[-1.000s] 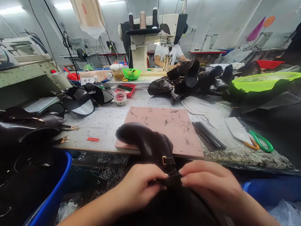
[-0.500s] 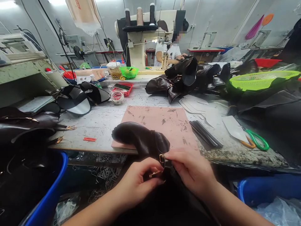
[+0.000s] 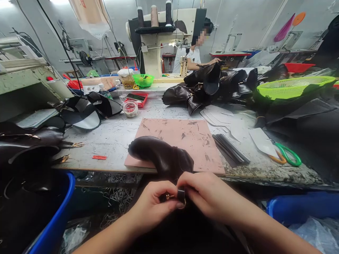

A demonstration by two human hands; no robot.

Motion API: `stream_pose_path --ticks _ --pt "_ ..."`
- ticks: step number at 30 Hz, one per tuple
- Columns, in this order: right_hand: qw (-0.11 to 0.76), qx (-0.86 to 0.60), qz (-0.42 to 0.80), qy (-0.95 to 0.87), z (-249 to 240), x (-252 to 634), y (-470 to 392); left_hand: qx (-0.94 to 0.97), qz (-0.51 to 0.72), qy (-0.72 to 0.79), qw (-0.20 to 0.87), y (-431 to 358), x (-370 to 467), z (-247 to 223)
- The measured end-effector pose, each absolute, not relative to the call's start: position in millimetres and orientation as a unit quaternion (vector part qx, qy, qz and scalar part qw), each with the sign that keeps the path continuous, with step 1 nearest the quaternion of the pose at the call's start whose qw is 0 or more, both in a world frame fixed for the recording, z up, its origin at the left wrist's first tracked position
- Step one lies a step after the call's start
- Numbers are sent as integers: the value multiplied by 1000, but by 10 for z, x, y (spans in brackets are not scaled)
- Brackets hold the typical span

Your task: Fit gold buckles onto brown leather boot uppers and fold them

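Observation:
A dark brown leather boot upper [image 3: 161,151] lies with its rounded toe over the front edge of the pink board, its shaft running down towards my lap. Just in front of the board, both hands meet at a short dark strap [image 3: 181,195] with gold-coloured metal at its end. My left hand [image 3: 159,201] pinches the strap and a gold buckle [image 3: 167,196], partly hidden by its fingers. My right hand [image 3: 202,190] is closed on the strap's upper part, fingertips touching those of the left. How the strap passes through the metal is hidden.
The pink board [image 3: 174,128] rests on the worn table. Dark strips [image 3: 230,150] and green-handled scissors [image 3: 288,155] lie right of it. More boot uppers [image 3: 196,88] are piled behind. Blue bins [image 3: 71,187] stand at both sides. A co-worker [image 3: 197,58] sits beyond the sewing machine.
My right hand has moved left and down, closer to my left hand. The gold ring seen above the fingers is now covered, and the strap end shows between both hands.

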State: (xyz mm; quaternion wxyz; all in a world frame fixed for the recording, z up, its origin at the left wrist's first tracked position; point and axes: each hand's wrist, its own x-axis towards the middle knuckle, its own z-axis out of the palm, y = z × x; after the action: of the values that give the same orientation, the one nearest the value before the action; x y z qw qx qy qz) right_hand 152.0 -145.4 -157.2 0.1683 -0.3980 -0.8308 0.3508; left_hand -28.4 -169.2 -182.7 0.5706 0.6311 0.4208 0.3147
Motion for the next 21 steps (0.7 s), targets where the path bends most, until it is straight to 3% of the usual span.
stream_pose_path --ticks 3,6,15,21 --pt "107 -383 349 -849 -1525 1545 -1467 628 294 450 563 -1684 -265 -1826" --pt "115 -375 320 -862 -1636 1556 -1533 647 264 472 537 -1675 -244 -1818" --pt "382 -321 -19 -866 -2220 1776 -1741 711 176 508 453 -1665 -210 -1838" --pt "423 -337 21 -841 -2428 1907 -1796 746 112 527 391 -1651 -103 -1785"
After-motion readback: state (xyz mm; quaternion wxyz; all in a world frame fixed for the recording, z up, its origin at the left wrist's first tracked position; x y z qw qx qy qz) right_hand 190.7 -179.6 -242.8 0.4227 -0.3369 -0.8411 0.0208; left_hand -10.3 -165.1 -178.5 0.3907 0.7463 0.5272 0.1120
